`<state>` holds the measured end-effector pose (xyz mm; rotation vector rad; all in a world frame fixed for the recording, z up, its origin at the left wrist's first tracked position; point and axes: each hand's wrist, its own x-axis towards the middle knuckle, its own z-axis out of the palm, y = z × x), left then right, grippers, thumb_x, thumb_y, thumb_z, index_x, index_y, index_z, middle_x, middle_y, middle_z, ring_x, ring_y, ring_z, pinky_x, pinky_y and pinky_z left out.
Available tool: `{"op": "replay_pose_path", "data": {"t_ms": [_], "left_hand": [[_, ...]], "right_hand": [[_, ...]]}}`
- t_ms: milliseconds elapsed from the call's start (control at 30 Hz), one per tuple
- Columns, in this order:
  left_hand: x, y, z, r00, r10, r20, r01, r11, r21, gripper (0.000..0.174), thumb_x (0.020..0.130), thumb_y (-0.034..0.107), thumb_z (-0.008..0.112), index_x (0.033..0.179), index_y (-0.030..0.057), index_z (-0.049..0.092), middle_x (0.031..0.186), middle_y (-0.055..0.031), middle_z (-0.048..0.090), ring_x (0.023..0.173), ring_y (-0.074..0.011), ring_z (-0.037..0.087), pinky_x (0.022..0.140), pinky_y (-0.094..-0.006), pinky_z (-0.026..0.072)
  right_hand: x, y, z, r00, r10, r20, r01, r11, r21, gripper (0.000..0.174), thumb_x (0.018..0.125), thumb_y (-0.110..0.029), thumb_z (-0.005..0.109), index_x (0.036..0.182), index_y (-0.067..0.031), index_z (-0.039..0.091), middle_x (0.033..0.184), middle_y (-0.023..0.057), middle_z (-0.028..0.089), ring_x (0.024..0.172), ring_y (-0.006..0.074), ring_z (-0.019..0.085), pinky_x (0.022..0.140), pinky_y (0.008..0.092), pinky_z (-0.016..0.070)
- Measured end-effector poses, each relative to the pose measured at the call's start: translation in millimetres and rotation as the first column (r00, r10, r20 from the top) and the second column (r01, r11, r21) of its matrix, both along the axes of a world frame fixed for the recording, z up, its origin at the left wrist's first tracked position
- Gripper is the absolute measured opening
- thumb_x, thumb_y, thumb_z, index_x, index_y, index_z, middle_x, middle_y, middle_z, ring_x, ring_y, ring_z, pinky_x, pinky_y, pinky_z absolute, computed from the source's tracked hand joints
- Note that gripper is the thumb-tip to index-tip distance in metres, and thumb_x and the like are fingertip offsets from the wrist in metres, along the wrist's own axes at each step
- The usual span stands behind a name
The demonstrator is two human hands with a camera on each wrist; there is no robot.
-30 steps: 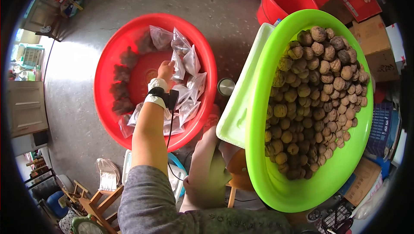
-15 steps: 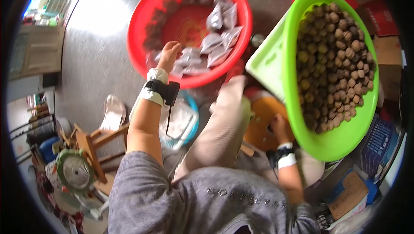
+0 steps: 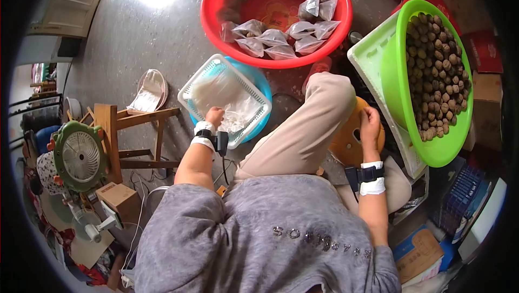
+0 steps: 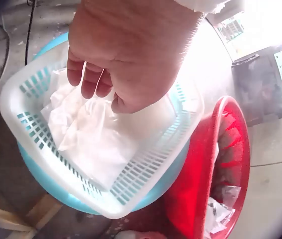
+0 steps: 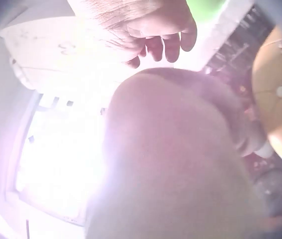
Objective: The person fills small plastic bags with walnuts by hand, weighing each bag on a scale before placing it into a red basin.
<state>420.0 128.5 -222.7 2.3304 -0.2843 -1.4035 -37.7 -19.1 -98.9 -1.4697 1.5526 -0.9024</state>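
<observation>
My left hand (image 3: pixel 214 116) is over the near edge of a white slotted basket (image 3: pixel 190 98), its fingers hanging loosely downward. In the left wrist view the fingers hover close over a heap of clear plastic bags (image 4: pixel 88 137) that fills the basket, with nothing held between them. The basket sits on a light blue basin (image 4: pixel 71 196). On the other side, my right hand (image 3: pixel 371 125) hangs with relaxed fingers beside the bent knee, above an orange stool (image 3: pixel 346 144); the right wrist view shows it holding nothing.
A red basin (image 3: pixel 211 14) ahead contains filled, tied plastic bags (image 3: pixel 274 37). At the right, a green basin (image 3: pixel 459 150) of walnuts (image 3: pixel 435 71) leans on a white tray (image 3: pixel 370 58). A wooden chair (image 3: pixel 146 120) and a green fan (image 3: pixel 81 155) stand left.
My left hand has drawn back from the red basin to the basket of bags. My right hand came into view and lifted slightly. The head view has swung left and down.
</observation>
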Motion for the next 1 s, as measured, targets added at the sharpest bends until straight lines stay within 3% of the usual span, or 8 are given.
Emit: {"op": "replay_pose_path", "data": {"t_ms": [133,233,333,433,567,700,800,1000], "left_hand": [[-1,34,-72,0.956,-0.282,0.075,0.280,0.959,0.039,0.039,0.069,0.014,0.053,0.107,0.0032,0.047,0.080,-0.0074,0.054,0.068,-0.0186,0.052,0.053,-0.0293,0.0415],[-21,33,-70,0.877,-0.431,0.213,0.432,0.901,0.045,0.045,0.068,0.012,0.052,0.111,0.0049,0.045,0.091,-0.0139,0.055,0.090,-0.0290,0.051,0.076,-0.0328,0.0405],[-34,11,-40,0.813,-0.527,0.248,0.511,0.850,0.132,0.045,0.068,0.011,0.048,0.113,0.0118,0.045,0.108,-0.0175,0.046,0.103,-0.0335,0.044,0.087,-0.0354,0.0347],[-43,-5,-10,0.696,-0.679,0.233,0.619,0.732,0.284,0.043,0.071,0.012,0.041,0.113,0.0211,0.045,0.126,-0.0156,0.027,0.114,-0.0342,0.031,0.093,-0.0439,0.0261],[-53,-17,9,0.511,-0.803,0.308,0.726,0.595,0.345,0.033,0.076,0.015,0.038,0.106,0.0197,0.051,0.126,-0.0144,0.029,0.119,-0.0303,0.022,0.095,-0.0498,0.0139],[-46,-25,3,0.357,-0.891,0.282,0.805,0.446,0.390,0.030,0.075,0.013,0.039,0.100,0.0144,0.055,0.117,-0.0136,0.039,0.116,-0.0288,0.027,0.095,-0.0478,0.0173],[-37,-25,-9,0.412,-0.856,0.312,0.814,0.500,0.296,0.025,0.072,0.013,0.041,0.090,0.0153,0.058,0.105,-0.0103,0.046,0.111,-0.0268,0.032,0.092,-0.0452,0.0238],[-39,-9,-2,0.317,-0.910,0.269,0.866,0.393,0.309,0.046,0.067,0.010,0.045,0.110,0.0250,0.047,0.116,-0.0097,0.039,0.114,-0.0267,0.030,0.092,-0.0452,0.0258]], "right_hand": [[69,-2,87,0.992,0.126,-0.003,-0.123,0.964,-0.235,0.018,0.076,-0.010,0.053,0.090,0.0004,0.047,0.089,0.0099,0.052,0.082,0.0181,0.050,0.071,0.0273,0.0405],[102,-10,97,0.888,0.244,-0.391,-0.423,0.770,-0.479,0.024,0.071,-0.012,0.056,0.090,-0.0015,0.048,0.092,0.0147,0.052,0.090,0.0312,0.048,0.080,0.0375,0.0366],[118,-11,92,0.747,0.111,-0.656,-0.556,0.646,-0.523,0.024,0.068,-0.016,0.058,0.088,-0.0042,0.049,0.091,0.0115,0.053,0.089,0.0280,0.049,0.079,0.0375,0.0356],[119,-18,88,0.768,0.127,-0.627,-0.527,0.682,-0.507,0.022,0.066,-0.017,0.057,0.084,-0.0061,0.050,0.086,0.0092,0.053,0.086,0.0261,0.050,0.077,0.0369,0.0353],[121,-23,90,0.774,0.119,-0.622,-0.508,0.703,-0.498,0.020,0.064,-0.016,0.057,0.080,-0.0062,0.050,0.083,0.0094,0.054,0.083,0.0264,0.050,0.076,0.0364,0.0361],[121,-25,92,0.775,0.124,-0.620,-0.505,0.712,-0.488,0.020,0.063,-0.015,0.057,0.080,-0.0059,0.050,0.082,0.0095,0.054,0.083,0.0265,0.051,0.074,0.0365,0.0367],[120,-25,90,0.785,0.129,-0.607,-0.501,0.708,-0.498,0.020,0.063,-0.014,0.056,0.080,-0.0057,0.050,0.082,0.0097,0.054,0.083,0.0266,0.051,0.074,0.0366,0.0368],[123,-23,88,0.800,0.106,-0.591,-0.481,0.701,-0.526,0.019,0.063,-0.014,0.056,0.079,-0.0052,0.051,0.082,0.0098,0.054,0.083,0.0264,0.050,0.074,0.0364,0.0369]]}}
